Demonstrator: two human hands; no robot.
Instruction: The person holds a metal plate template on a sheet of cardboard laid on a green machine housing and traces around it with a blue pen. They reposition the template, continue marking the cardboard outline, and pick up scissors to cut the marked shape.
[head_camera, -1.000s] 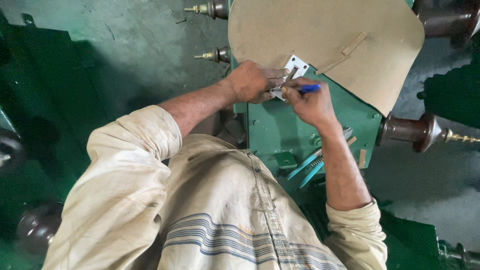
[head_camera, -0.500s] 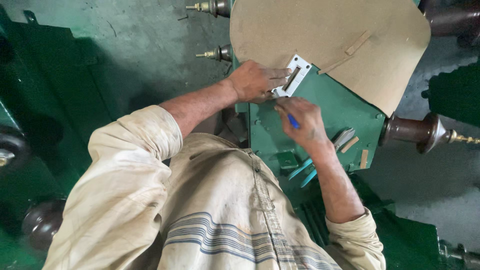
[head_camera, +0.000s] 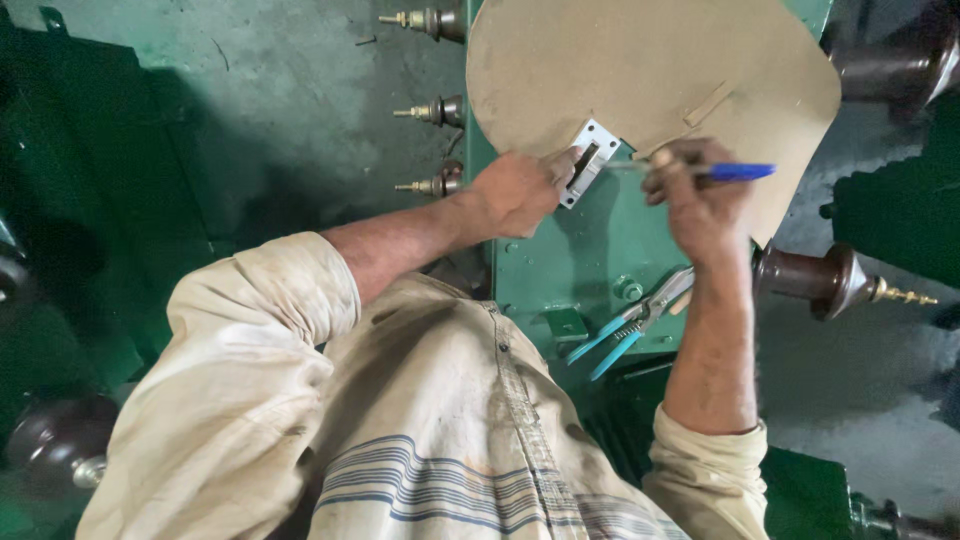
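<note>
With the left hand (head_camera: 520, 190) pinning the metal plate (head_camera: 588, 163) on the cardboard sheet (head_camera: 650, 80), the right hand (head_camera: 700, 200), seemingly gripping a blue pen (head_camera: 735, 172), should trace snugly against its edge.

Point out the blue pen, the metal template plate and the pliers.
blue pen (head_camera: 735, 172), head view, on its blue barrel.
metal template plate (head_camera: 592, 160), head view, on its flat face.
pliers (head_camera: 625, 330), head view, near the pivot.

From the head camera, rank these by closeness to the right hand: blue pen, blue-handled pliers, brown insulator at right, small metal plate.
1. Blue pen: held in the right hand.
2. Small metal plate: just left, under the left hand.
3. Blue-handled pliers: below, on the green housing.
4. Brown insulator: lower right; close call with the pliers.
</note>
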